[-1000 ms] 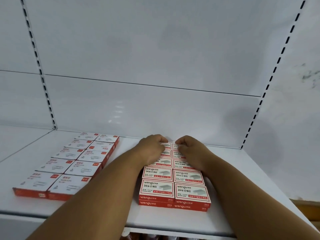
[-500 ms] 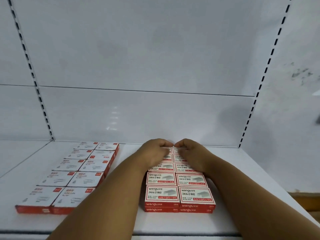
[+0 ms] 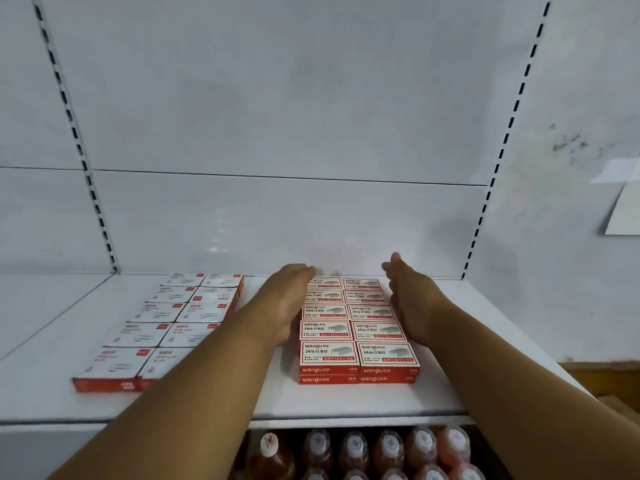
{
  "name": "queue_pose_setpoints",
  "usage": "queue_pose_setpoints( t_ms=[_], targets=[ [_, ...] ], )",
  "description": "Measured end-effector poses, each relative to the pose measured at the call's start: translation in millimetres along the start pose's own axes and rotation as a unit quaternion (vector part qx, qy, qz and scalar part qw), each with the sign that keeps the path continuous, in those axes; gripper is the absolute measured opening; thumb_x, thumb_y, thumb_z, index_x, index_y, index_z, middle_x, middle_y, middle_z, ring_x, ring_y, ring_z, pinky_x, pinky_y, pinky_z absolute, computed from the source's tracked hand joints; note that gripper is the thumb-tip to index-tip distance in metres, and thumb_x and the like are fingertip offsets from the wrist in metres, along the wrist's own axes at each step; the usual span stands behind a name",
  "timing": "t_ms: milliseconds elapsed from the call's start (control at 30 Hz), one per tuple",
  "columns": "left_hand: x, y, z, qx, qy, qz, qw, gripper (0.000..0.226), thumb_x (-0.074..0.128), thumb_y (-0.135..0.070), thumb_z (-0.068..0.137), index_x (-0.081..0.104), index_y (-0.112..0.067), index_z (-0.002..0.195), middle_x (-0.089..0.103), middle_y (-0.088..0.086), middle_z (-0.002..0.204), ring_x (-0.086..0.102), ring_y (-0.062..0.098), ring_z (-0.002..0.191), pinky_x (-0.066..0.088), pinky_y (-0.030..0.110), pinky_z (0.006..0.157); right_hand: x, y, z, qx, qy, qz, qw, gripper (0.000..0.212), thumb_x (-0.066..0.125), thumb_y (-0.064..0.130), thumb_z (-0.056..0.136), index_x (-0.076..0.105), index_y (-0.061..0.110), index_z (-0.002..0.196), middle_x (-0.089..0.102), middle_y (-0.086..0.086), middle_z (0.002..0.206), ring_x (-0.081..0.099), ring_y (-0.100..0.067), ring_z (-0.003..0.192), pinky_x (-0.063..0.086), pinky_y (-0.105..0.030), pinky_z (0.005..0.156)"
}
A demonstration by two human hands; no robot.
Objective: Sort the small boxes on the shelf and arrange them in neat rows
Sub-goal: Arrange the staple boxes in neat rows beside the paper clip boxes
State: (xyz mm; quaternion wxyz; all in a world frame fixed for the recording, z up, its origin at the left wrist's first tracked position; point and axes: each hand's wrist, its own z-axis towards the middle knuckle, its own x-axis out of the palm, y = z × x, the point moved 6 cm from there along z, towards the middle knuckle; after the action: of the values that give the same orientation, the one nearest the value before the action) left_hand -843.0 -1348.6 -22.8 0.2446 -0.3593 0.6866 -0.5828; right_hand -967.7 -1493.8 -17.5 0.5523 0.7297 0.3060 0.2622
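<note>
On the white shelf (image 3: 485, 341) a block of red-and-white staple boxes (image 3: 356, 329) lies flat in two columns running back to the rear panel (image 3: 277, 220), stacked two high at the front. Each lid reads "wengu" and "24/6" with Chinese characters; the red front faces repeat "wengu". The left hand (image 3: 285, 299) lies along the block's left flank and the right hand (image 3: 410, 299) along its right flank — fingers straight, palms turned inward against the sides, gripping nothing. The fingertips reach the rearmost boxes.

Well apart to the left sits a second block, the paper-clip boxes (image 3: 169, 323), also two columns, white lids with small red tags; their print is too blurred to read. The left forearm crosses over its near right corner.

Below the shelf edge stand bottles (image 3: 388, 452) of reddish liquid with clear caps — one cap white. Slotted uprights (image 3: 498, 161) frame the back panel.
</note>
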Motion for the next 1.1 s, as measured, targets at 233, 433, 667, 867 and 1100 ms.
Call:
queue_pose_setpoints(
  t_ms=[233,433,667,867,1100],
  targets=[
    [4.0,17.5,-4.3,-0.027,-0.002,-0.077,0.997,0.026,0.049,-0.03,0.102,0.062,-0.012,0.116,0.074,0.016,0.101,0.073,0.036,0.086,0.055,0.06,0.086,4.8,-8.2,-8.0,0.005,0.035,-0.085,0.996,0.046,0.041,0.059,0.096,0.064,0.02,0.098,0.071,0.001,0.075,0.071,-0.015,0.058,0.052,-0.02,0.045],
    [4.7,19.8,-4.1,-0.024,0.005,-0.091,0.996,0.041,0.052,-0.03,0.1,0.049,-0.018,0.14,0.072,0.012,0.112,0.074,0.034,0.087,0.057,0.056,0.083,5.4,-6.1,-11.7,-0.014,0.035,-0.096,0.995,0.043,0.039,0.059,0.097,0.061,0.022,0.09,0.069,0.007,0.066,0.07,-0.011,0.053,0.049,-0.018,0.041],
    [3.7,16.3,-6.9,0.005,-0.003,-0.023,1.0,0.026,0.049,-0.04,0.1,0.063,-0.018,0.102,0.075,0.013,0.101,0.074,0.034,0.088,0.055,0.058,0.088,7.0,-5.8,-14.8,-0.014,-0.007,-0.045,0.999,0.038,0.038,0.061,0.096,0.053,0.026,0.095,0.059,0.009,0.062,0.065,-0.008,0.051,0.049,-0.022,0.05],
    [7.0,16.5,-8.4,-0.001,0.002,-0.017,1.0,0.038,0.052,-0.04,0.099,0.055,-0.021,0.132,0.074,0.008,0.106,0.075,0.031,0.086,0.058,0.054,0.085,9.7,-7.4,-17.3,-0.015,0.012,-0.123,0.992,0.049,0.036,0.066,0.094,0.063,0.027,0.082,0.075,-0.004,0.092,0.074,-0.027,0.086,0.057,-0.04,0.087],
    [6.5,13.2,-14.0,0.009,-0.012,0.001,1.0,0.019,0.045,-0.035,0.103,0.06,-0.026,0.094,0.073,0.009,0.1,0.074,0.031,0.088,0.057,0.054,0.086,6.5,-4.3,-15.0,-0.027,-0.021,-0.127,0.991,0.06,0.035,0.065,0.094,0.058,0.019,0.125,0.072,-0.002,0.097,0.074,-0.025,0.087,0.057,-0.042,0.088]
  ],
)
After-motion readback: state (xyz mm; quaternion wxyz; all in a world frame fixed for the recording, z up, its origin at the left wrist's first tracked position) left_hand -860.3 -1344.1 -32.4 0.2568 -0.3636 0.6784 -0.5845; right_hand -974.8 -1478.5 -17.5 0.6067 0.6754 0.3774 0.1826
